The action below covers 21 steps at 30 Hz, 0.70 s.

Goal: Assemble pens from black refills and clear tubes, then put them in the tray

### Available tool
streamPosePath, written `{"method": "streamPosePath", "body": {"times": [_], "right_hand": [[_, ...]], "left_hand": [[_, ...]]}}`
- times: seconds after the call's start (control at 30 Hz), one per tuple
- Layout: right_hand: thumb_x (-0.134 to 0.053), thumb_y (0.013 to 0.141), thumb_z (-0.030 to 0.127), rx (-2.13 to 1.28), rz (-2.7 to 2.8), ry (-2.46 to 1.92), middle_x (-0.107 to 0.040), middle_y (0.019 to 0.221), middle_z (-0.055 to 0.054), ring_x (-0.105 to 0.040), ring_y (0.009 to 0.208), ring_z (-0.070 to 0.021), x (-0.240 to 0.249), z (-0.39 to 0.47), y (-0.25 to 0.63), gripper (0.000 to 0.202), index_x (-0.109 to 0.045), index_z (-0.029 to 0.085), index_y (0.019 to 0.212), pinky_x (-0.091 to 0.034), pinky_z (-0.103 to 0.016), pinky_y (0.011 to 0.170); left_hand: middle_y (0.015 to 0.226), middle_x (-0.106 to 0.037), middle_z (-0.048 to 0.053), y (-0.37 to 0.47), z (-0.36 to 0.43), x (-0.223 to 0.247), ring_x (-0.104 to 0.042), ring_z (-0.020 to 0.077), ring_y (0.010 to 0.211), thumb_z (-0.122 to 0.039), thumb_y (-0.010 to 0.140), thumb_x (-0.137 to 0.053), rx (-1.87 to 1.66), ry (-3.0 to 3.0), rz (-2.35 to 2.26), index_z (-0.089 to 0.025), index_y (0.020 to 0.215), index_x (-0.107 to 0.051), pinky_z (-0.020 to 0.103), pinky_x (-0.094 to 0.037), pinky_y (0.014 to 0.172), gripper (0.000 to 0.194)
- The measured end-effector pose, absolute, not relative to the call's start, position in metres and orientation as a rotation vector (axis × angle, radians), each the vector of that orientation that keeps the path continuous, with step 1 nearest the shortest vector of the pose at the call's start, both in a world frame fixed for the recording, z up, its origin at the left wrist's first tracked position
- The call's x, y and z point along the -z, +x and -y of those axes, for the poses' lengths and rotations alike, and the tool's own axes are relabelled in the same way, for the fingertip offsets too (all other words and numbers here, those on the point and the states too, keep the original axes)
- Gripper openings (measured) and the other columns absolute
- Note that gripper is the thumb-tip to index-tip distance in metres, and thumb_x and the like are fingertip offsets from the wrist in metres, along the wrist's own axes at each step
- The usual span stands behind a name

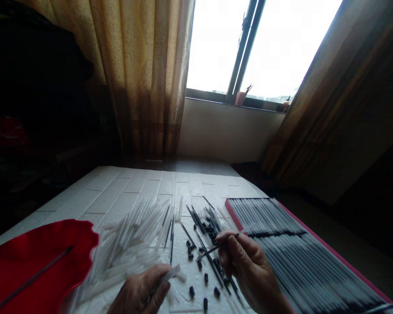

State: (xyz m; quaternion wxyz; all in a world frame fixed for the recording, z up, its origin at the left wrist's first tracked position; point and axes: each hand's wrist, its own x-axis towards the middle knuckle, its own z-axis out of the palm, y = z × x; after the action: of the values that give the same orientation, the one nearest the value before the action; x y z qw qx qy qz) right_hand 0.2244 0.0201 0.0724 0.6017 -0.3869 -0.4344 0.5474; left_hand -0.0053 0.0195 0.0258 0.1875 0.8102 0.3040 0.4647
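My left hand [140, 291] at the bottom centre grips a clear plastic pen tube [170, 274] that points right. My right hand [249, 266] pinches a thin black refill [212, 249] whose tip points left toward the tube; the two are a short gap apart. Both hands hover over a white brick-patterned table top [150, 183]. A heap of clear tubes [134, 235] lies left of the hands. Loose black refills [199, 220] and several small black caps [205, 278] lie between and below the hands.
A red tray [46, 248] with one dark refill in it sits at the lower left. A red-edged flat box [314, 261] filled with rows of assembled pens lies at the right. Curtains and a bright window stand behind the table.
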Motion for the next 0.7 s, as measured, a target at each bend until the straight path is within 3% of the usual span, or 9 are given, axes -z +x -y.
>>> {"method": "streamPosePath", "body": {"times": [0.7], "right_hand": [[-0.063,0.088,0.051,-1.393,1.335,-0.792,-0.061,0.055,0.000,-0.046,0.045,-0.0062,-0.065,-0.019,0.207,0.037,-0.070,0.015,0.094,-0.034,-0.017,0.045]], "left_hand": [[0.084,-0.072,-0.001,-0.014,-0.027,-0.006,-0.072,0.0118,0.072,-0.024,0.100,-0.042,-1.059,2.340,-0.752,-0.025,0.113,-0.054,0.013,-0.052,0.067,0.018]]}}
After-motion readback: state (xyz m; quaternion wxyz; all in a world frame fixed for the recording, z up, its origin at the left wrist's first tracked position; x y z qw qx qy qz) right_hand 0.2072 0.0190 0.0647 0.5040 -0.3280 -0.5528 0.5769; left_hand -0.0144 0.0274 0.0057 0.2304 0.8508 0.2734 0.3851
